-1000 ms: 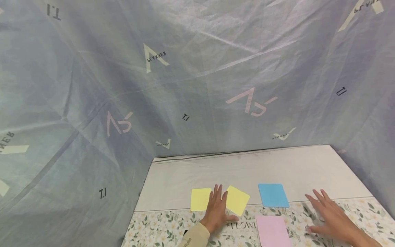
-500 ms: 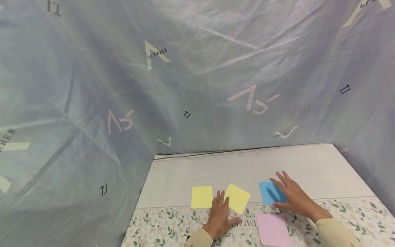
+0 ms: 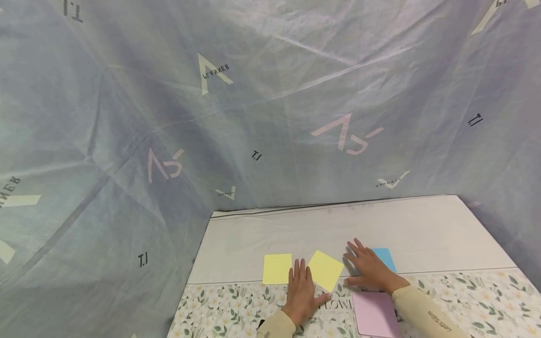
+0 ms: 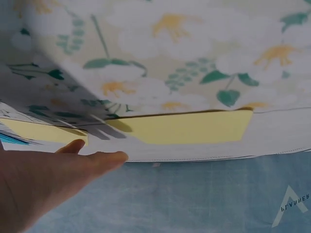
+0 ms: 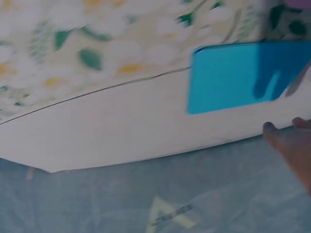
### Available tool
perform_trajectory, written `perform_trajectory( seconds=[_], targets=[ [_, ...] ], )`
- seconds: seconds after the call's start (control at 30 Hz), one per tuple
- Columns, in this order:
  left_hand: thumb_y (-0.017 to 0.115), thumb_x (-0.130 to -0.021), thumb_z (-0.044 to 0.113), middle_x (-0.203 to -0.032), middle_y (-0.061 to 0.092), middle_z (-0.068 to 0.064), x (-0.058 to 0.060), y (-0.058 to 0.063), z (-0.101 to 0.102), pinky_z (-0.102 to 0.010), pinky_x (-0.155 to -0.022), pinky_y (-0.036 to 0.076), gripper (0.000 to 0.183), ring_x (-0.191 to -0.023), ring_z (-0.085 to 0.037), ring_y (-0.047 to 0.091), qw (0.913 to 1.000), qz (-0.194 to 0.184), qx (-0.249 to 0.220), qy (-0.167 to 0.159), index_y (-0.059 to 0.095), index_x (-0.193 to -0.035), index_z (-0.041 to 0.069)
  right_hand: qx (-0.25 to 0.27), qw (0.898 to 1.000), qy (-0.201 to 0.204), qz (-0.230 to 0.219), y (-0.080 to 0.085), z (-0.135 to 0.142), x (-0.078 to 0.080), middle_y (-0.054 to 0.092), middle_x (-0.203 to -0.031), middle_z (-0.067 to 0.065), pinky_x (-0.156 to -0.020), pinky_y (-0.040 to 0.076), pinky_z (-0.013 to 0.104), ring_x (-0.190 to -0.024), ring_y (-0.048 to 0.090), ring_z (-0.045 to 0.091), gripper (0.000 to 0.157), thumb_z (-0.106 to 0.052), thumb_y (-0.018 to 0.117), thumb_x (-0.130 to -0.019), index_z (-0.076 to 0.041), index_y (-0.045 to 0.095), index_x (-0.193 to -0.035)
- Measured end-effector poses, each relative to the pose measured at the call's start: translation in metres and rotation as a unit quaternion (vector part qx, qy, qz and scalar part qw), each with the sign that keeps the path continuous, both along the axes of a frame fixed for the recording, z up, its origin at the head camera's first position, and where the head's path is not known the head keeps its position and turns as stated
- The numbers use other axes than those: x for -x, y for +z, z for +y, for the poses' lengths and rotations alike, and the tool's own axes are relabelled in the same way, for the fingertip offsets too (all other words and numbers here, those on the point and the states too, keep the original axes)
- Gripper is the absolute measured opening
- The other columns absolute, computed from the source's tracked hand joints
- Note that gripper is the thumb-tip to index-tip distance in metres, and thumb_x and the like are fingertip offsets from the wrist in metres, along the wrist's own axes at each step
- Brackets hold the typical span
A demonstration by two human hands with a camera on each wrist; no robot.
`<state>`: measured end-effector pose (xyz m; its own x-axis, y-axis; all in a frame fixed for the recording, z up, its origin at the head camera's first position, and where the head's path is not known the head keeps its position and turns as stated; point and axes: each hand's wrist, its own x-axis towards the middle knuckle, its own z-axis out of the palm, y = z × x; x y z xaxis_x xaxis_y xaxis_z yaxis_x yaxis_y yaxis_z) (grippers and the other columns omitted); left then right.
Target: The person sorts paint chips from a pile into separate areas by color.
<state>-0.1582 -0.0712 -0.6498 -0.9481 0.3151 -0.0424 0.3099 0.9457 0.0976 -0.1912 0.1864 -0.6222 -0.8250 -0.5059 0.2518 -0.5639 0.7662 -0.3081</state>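
Observation:
Two yellow square cards lie on the table, a straight one [image 3: 277,269] on the left and a turned one [image 3: 326,270] to its right. Between their near corners my left hand [image 3: 300,293] is spread flat, thumb out to the right, holding nothing. My right hand [image 3: 369,267] reaches in from the right with fingers extended over a blue square card [image 3: 385,259], hiding much of it. In the right wrist view the fingers' shadow falls on the blue card [image 5: 228,77]. A pink square card [image 3: 375,313] lies nearer, just below the right hand.
The table is covered by a cloth, plain white [image 3: 270,232] at the back and floral [image 3: 220,305] in front. Grey-blue printed fabric [image 3: 279,122] hangs behind and at both sides. A small black object [image 3: 261,323] shows beside the left sleeve.
My right hand has moved left from the right side of the table to over the blue card. My left hand has stayed near the yellow cards, shifting only slightly.

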Motion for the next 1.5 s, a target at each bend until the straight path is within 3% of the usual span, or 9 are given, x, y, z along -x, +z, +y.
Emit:
perform_trajectory(
  seconds=[0.37, 0.57, 0.8, 0.97, 1.1, 1.27, 1.5],
  targets=[
    [0.050, -0.092, 0.070, -0.161, 0.027, -0.020, 0.004, 0.000, -0.002, -0.053, -0.120, 0.026, 0.087, -0.152, -0.034, 0.020, 0.9995, 0.019, 0.025, 0.000, 0.049, -0.145, 0.001, -0.081, 0.995, -0.048, 0.018, -0.015, -0.040, -0.013, 0.044, -0.146, 0.031, -0.103, 0.037, 0.069, -0.141, 0.034, 0.050, 0.090, -0.065, 0.071, -0.080, 0.012, 0.059, -0.125],
    [0.049, -0.098, 0.060, -0.161, 0.029, -0.019, 0.004, 0.000, -0.002, -0.054, -0.120, 0.025, 0.070, -0.152, -0.034, 0.021, 0.9979, 0.042, 0.048, -0.013, 0.058, -0.137, 0.003, -0.115, 0.991, -0.061, 0.036, -0.020, -0.045, -0.014, 0.043, -0.147, 0.031, -0.103, 0.039, 0.067, -0.141, 0.034, 0.049, 0.100, -0.070, 0.070, -0.076, 0.013, 0.056, -0.130],
    [0.049, -0.100, 0.052, -0.157, 0.036, -0.018, 0.001, 0.004, -0.007, -0.056, -0.119, 0.025, 0.050, -0.149, -0.033, 0.028, 0.9925, 0.103, 0.042, -0.052, 0.072, -0.112, 0.009, -0.056, 0.998, -0.021, -0.031, -0.017, -0.031, -0.004, 0.036, -0.149, 0.037, -0.103, 0.032, 0.073, -0.141, 0.027, 0.057, 0.096, -0.056, 0.083, -0.071, 0.009, 0.053, -0.135],
    [0.049, -0.101, 0.048, -0.154, 0.041, -0.017, 0.002, 0.006, -0.009, -0.056, -0.119, 0.026, 0.045, -0.146, -0.033, 0.034, 0.9908, 0.117, 0.019, -0.065, 0.072, -0.111, 0.010, -0.042, 0.995, 0.000, -0.092, -0.009, -0.025, 0.004, 0.030, -0.153, 0.036, -0.108, 0.025, 0.074, -0.144, 0.019, 0.057, 0.097, -0.052, 0.085, -0.070, 0.006, 0.051, -0.140],
    [0.052, -0.099, 0.052, -0.157, 0.036, -0.019, 0.010, 0.008, -0.013, -0.055, -0.119, 0.026, 0.053, -0.148, -0.034, 0.031, 0.9921, 0.098, 0.007, -0.079, 0.064, -0.126, 0.009, -0.038, 0.993, 0.000, -0.109, -0.006, -0.021, 0.007, 0.028, -0.156, 0.034, -0.110, 0.024, 0.073, -0.146, 0.016, 0.055, 0.100, -0.055, 0.083, -0.071, 0.003, 0.047, -0.144],
    [0.058, -0.091, 0.065, -0.162, 0.026, -0.018, 0.027, 0.015, -0.020, -0.051, -0.121, 0.024, 0.081, -0.152, -0.034, 0.019, 0.9933, 0.038, -0.001, -0.109, 0.046, -0.148, 0.008, -0.027, 0.995, -0.014, -0.093, -0.001, -0.017, 0.008, 0.031, -0.154, 0.034, -0.107, 0.027, 0.074, -0.144, 0.018, 0.056, 0.102, -0.059, 0.082, -0.069, 0.003, 0.048, -0.143],
    [0.065, -0.076, 0.074, -0.165, 0.021, -0.014, 0.052, 0.025, -0.026, -0.048, -0.122, 0.024, 0.105, -0.154, -0.031, 0.012, 0.9910, -0.008, 0.005, -0.134, 0.034, -0.156, 0.014, -0.042, 0.994, -0.025, -0.093, -0.001, -0.014, 0.008, 0.033, -0.153, 0.034, -0.106, 0.030, 0.072, -0.144, 0.021, 0.056, 0.104, -0.062, 0.082, -0.068, 0.007, 0.051, -0.139]
  ],
)
